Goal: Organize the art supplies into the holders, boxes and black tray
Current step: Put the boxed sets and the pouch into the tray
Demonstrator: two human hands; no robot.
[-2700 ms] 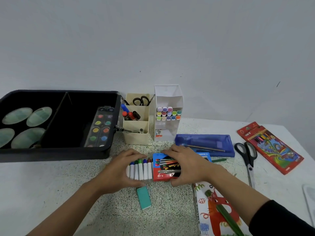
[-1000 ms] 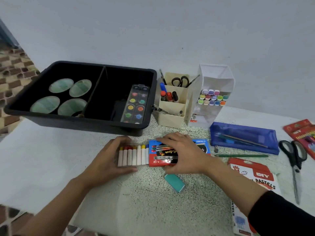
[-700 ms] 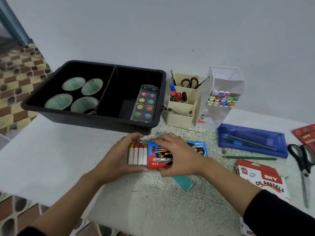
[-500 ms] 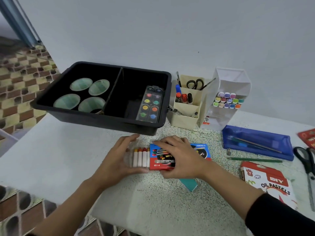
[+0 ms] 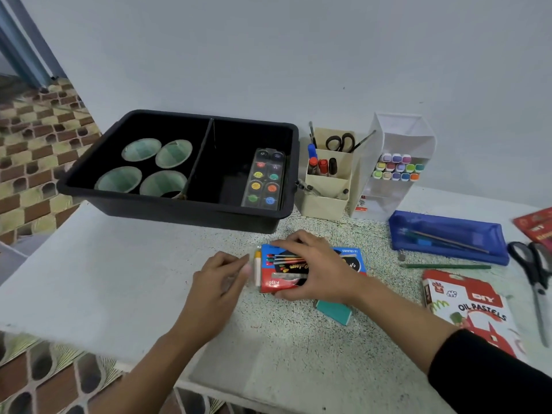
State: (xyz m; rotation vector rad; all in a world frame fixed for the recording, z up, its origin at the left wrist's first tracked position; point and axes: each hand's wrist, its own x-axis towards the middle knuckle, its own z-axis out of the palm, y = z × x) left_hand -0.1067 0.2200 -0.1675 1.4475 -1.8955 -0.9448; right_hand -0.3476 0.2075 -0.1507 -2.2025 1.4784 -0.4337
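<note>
A red and blue crayon box (image 5: 283, 271) lies on the speckled table in the middle. My right hand (image 5: 313, 267) grips it from above, fingers curled over its top. Only the tips of the crayons (image 5: 257, 265) stick out of its left end. My left hand (image 5: 221, 282) is just left of the box, its fingertips pressing on the crayon ends. The black tray (image 5: 185, 210) stands behind, holding several green cups (image 5: 140, 167) on its left side and a watercolour palette (image 5: 265, 177) on its right side.
A cream holder (image 5: 325, 201) with scissors and markers and a white marker holder (image 5: 397, 144) stand right of the tray. A blue pencil case (image 5: 448, 237), green pencil (image 5: 445, 266), scissors (image 5: 534, 270), oil pastels box (image 5: 469, 306) and teal eraser (image 5: 334, 310) lie on the table.
The row of crayons has slid rightwards into the box until only the ends show. My left hand followed them to the box's left end. The view shifted left.
</note>
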